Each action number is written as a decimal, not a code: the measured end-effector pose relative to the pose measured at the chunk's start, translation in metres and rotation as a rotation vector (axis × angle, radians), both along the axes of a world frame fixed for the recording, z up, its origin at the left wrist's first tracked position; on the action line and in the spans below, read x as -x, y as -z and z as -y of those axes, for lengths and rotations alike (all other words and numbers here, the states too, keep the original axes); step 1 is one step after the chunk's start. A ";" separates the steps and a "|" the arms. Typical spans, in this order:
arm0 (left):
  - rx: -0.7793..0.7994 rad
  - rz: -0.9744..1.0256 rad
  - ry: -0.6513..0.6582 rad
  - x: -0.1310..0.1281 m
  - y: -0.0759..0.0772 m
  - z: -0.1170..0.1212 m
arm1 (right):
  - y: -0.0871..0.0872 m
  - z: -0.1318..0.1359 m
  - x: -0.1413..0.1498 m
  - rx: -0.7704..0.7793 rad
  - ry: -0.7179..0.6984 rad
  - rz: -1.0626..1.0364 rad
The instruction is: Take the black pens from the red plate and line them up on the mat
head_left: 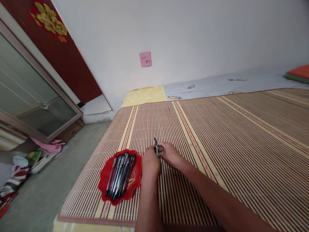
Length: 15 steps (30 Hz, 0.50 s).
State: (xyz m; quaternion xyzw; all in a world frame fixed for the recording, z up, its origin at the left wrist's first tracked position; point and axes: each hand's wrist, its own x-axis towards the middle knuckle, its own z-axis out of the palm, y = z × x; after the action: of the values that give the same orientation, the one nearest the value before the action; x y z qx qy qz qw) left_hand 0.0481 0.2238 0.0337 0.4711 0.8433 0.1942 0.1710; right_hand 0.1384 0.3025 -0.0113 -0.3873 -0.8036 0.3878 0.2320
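My left hand (151,161) is closed low over the striped mat, just right of the red plate. A dark pen (154,141) sticks up past its fingers. My right hand (170,154) meets it from the right, with its fingers pinched at a small dark part beside the pen. Whether that part belongs to the same pen or to another one, I cannot tell. Beside my left hand, several clear-barrelled pens with black tips (119,175) lie bunched lengthwise on a red scalloped plate (102,180).
A striped bamboo mat (231,154) covers the bed, with a yellow sheet (145,96) at its far edge. A pink note (145,59) is stuck to the white wall. At left are a glass-paned door (36,93) and clothes (19,170) by the floor.
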 end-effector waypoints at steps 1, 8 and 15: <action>-0.001 -0.001 0.000 0.000 0.000 0.000 | 0.000 0.000 -0.001 -0.003 0.000 -0.001; 0.006 -0.014 -0.012 -0.001 0.001 0.000 | 0.001 0.001 -0.003 -0.019 0.014 0.000; 0.021 -0.036 -0.010 -0.002 0.000 0.000 | 0.004 0.004 -0.001 -0.006 0.012 -0.047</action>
State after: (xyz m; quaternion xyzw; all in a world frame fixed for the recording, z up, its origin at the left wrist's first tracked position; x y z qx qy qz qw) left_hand 0.0498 0.2240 0.0341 0.4684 0.8506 0.1778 0.1598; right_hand 0.1397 0.2983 -0.0148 -0.3821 -0.7968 0.3929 0.2543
